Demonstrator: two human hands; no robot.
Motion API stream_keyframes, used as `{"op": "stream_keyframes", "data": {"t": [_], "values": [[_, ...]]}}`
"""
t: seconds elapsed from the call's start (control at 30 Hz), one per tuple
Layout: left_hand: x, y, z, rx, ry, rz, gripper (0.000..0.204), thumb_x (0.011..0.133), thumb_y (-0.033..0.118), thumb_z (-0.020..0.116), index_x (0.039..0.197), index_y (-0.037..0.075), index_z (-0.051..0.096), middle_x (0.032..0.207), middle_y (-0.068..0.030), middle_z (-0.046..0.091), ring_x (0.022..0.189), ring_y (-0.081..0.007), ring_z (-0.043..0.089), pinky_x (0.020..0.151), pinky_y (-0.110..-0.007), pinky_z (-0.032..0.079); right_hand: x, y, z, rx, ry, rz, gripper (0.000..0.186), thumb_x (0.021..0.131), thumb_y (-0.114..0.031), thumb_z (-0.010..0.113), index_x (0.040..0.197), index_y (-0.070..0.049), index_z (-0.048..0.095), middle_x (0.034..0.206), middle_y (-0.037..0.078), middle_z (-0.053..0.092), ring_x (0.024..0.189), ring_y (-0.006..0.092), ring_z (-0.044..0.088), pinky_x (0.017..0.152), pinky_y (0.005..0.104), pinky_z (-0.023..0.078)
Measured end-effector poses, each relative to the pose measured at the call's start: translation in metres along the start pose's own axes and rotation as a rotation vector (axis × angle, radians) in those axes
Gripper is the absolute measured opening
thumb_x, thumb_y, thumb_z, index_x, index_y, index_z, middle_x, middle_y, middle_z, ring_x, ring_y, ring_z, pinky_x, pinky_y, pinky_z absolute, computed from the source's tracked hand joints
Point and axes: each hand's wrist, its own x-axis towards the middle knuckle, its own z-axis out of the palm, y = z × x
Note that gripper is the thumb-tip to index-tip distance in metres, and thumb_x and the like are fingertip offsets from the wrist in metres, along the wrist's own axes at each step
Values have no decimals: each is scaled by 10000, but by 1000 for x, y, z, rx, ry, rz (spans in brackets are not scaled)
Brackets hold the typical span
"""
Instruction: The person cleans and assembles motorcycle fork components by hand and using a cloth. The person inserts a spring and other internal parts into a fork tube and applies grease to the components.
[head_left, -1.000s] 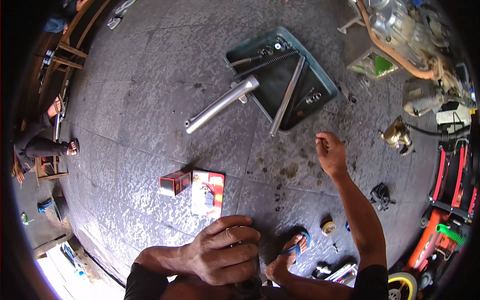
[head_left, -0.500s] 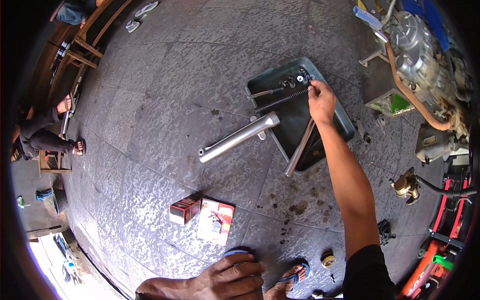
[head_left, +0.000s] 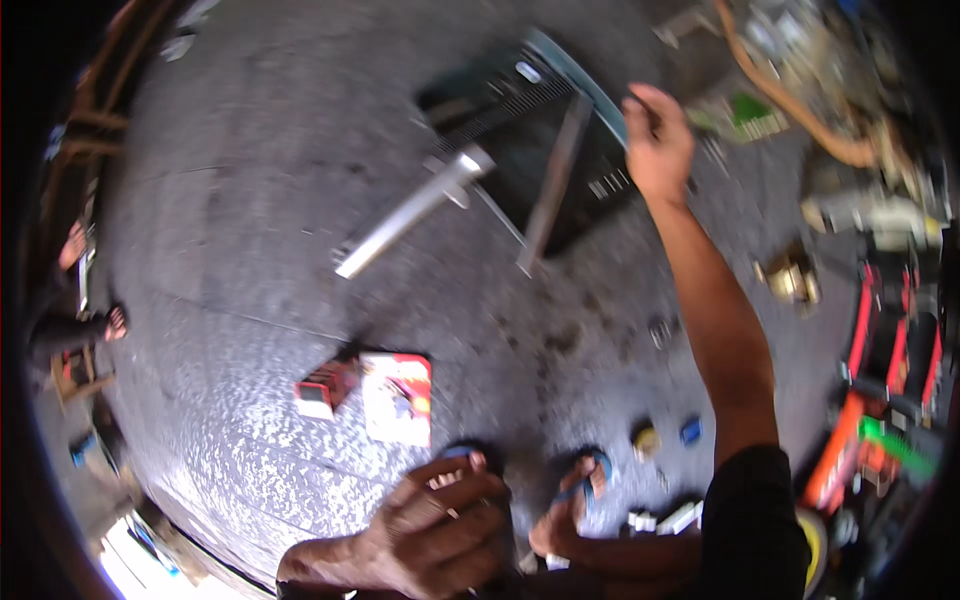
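My right hand (head_left: 658,145), blurred by motion, hovers by the right rim of a dark tray (head_left: 600,105). Its fingers are bent loosely and apart, and I see nothing between them. Inside the tray are a coil spring (head_left: 520,110), a metal tube (head_left: 556,185) leaning over the near edge, and a small pale part (head_left: 528,72). A silver fork leg (head_left: 412,213), one end at the tray's left side, lies mostly on the floor. My left hand (head_left: 445,530) is curled low in front of me; its fingertips and anything under them are hidden.
A red-and-black box (head_left: 325,388) and a red-and-white packet (head_left: 397,400) lie on the floor. An engine (head_left: 810,60) stands far right, a brass-coloured part (head_left: 790,280) below it. Near my sandalled foot (head_left: 575,495) are a yellowish round tin (head_left: 646,442) and a blue item (head_left: 691,431).
My right hand has moved from the small parts inside the tray to beyond its right rim, uncovering more of the tube. The whole view has shifted. My left hand stays curled low down.
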Motion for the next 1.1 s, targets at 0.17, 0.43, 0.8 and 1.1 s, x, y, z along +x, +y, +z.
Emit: {"op": "stream_keyframes", "data": {"t": [0.17, 0.43, 0.8, 1.1], "values": [[-1, 23, 36, 83, 241, -43, 411, 674, 417, 840, 833, 110, 618, 830, -50, 613, 903, -331, 654, 821, -561, 502, -72, -42, -106, -74, -348, 105, 138, 902, -75, 689, 1037, -53, 701, 863, 86, 707, 705, 153, 662, 644, 292, 538], [-34, 73, 43, 242, 138, 163, 794, 703, 827, 664, 858, 61, 526, 872, -100, 536, 1017, -425, 595, 878, -611, 478, -238, -204, -340, -550, -506, 324, 142, 892, -110, 643, 1004, -44, 699, 920, 143, 716, 782, 303, 704, 702, 381, 557], [-44, 116, 64, 163, 230, 273, 719, 552, 672, 854, 800, 48, 595, 871, -105, 611, 1063, -394, 594, 933, -593, 431, -486, -191, -425, -1175, -427, 684, 379, 823, -234, 685, 1192, -147, 665, 1170, 102, 660, 1153, 321, 565, 984, 461, 439], [-59, 129, 56, 162, 196, 287, 547, 560, 502, 893, 788, 90, 615, 1048, -67, 628, 1229, -352, 545, 1144, -665, 221, -463, -141, -407, -1220, -740, 617, 202, 876, -119, 579, 1056, -96, 668, 962, 163, 690, 975, 329, 671, 879, 455, 514]]}}
